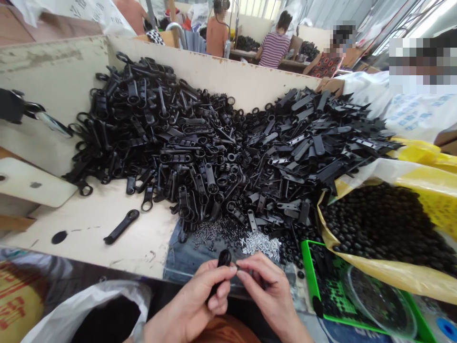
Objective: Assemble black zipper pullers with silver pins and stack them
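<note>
My left hand [200, 295] is closed around a black plastic part with a rounded ring end [224, 257], held upright above the bench's front edge. Against its side, my right hand [269, 286] pinches thumb and forefinger together. Whatever is between those fingertips is too small to make out. Just beyond the hands lie a heap of small silver pins [260, 245] and a spread of small dark metal pieces [217, 232], both on a dark mat [183, 259]. A single black ring-ended handle [122, 226] lies apart on the pale bench, to the left.
Piled black handles [171, 128] and flat black pieces [317, 128] fill the bench. At right are a yellow bag of black round pieces [385, 224] and a green basket [310, 276] holding a clear tub [380, 300]. A white sack [89, 300] stands front left. People sit beyond.
</note>
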Demonstrator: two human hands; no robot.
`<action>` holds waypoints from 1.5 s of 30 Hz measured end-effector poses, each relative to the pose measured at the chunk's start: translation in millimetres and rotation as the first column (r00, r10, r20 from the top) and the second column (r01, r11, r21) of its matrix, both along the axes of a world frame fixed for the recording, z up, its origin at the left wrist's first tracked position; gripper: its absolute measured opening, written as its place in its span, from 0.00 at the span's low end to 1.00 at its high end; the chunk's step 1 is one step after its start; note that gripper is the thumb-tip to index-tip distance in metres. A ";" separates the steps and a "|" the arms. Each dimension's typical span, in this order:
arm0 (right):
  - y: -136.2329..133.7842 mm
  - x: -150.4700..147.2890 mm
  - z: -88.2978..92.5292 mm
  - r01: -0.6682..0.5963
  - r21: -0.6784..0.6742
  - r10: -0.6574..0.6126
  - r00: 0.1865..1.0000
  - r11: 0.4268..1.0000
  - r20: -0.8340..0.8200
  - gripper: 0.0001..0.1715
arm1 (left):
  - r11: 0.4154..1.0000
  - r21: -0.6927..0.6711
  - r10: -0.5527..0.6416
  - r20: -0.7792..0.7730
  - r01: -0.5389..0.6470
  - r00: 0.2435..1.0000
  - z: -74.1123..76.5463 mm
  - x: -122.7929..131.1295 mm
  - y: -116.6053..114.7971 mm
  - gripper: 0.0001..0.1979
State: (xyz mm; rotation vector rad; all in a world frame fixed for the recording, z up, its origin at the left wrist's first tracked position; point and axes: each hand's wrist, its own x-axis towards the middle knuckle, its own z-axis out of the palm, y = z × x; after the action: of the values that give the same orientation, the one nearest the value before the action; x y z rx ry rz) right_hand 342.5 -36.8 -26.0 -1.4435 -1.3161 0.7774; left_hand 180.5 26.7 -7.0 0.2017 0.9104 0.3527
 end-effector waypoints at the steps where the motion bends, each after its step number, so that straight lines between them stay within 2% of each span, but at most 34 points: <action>1: -0.7 0.0 -0.6 0.014 -0.011 -0.014 1.000 1.000 -0.012 0.06 | 1.000 0.007 -0.009 0.009 0.009 1.000 1.3 0.1 0.1 0.22; 6: -0.7 2.8 -0.7 0.091 -0.049 -0.094 0.992 0.995 -0.078 0.06 | 0.988 0.122 -0.102 0.084 0.091 0.991 12.9 -3.0 3.0 0.11; 8: 1.6 4.7 1.5 0.082 -0.014 -0.082 0.995 0.997 -0.054 0.05 | 0.974 0.192 -0.136 0.076 0.119 0.988 15.9 -5.3 3.7 0.13; 10: 5.3 5.8 4.5 0.019 0.033 -0.019 1.000 0.999 0.008 0.06 | 0.962 0.235 -0.141 0.008 0.135 0.990 14.9 -7.9 2.9 0.17; 13: 12.1 5.9 7.3 -0.101 0.095 0.086 0.986 0.990 0.143 0.08 | 0.959 0.248 -0.112 -0.103 0.135 0.988 6.2 -12.1 -1.6 0.24; 15: 15.8 5.5 7.0 -0.133 0.115 0.106 0.971 0.984 0.213 0.09 | 0.959 0.256 -0.083 -0.148 0.119 0.986 -1.1 -14.5 -5.2 0.29; 19: 17.6 4.6 3.4 -0.122 0.103 0.093 0.962 0.987 0.256 0.08 | 0.953 0.279 -0.067 -0.183 0.117 0.981 -6.8 -15.0 -8.5 0.31; 28: 12.6 -3.3 6.7 -0.089 0.005 0.087 0.978 0.996 0.188 0.08 | 0.921 0.335 -0.099 -0.299 0.201 0.949 7.9 -4.3 -3.3 0.31; 32: 11.4 -8.1 12.8 -0.068 -0.016 0.069 0.983 0.998 0.169 0.12 | 0.910 0.339 -0.107 -0.361 0.237 0.926 5.0 -6.0 -4.4 0.32; 34: 10.6 -9.6 13.9 -0.047 -0.027 0.051 0.984 0.999 0.168 0.14 | 0.902 0.354 -0.102 -0.380 0.246 0.919 1.9 -6.6 -5.5 0.28; 37: 8.3 -10.2 12.1 -0.056 -0.052 0.064 0.981 0.997 0.182 0.14 | 0.853 0.444 -0.115 -0.355 0.276 0.928 -3.5 -7.0 -4.9 0.17; 40: 5.1 -9.7 8.0 -0.103 -0.078 0.120 0.956 0.992 0.267 0.14 | 0.736 0.583 -0.142 -0.362 0.343 0.921 -9.1 -8.9 0.0 0.06; 43: 3.4 -9.5 4.2 -0.142 -0.115 0.176 0.908 0.983 0.380 0.16 | 0.620 0.641 -0.200 -0.429 0.452 0.881 -13.8 -13.4 5.3 0.11; 45: 4.2 -8.9 3.3 -0.160 -0.147 0.208 0.890 0.976 0.407 0.16 | 0.610 0.638 -0.192 -0.456 0.469 0.869 -16.5 -17.1 7.0 0.15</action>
State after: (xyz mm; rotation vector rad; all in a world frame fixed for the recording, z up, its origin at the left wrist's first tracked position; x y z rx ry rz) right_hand 333.6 -32.5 -22.7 -1.6526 -1.7845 0.6905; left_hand 163.4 33.6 -23.6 1.2240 1.0088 0.3166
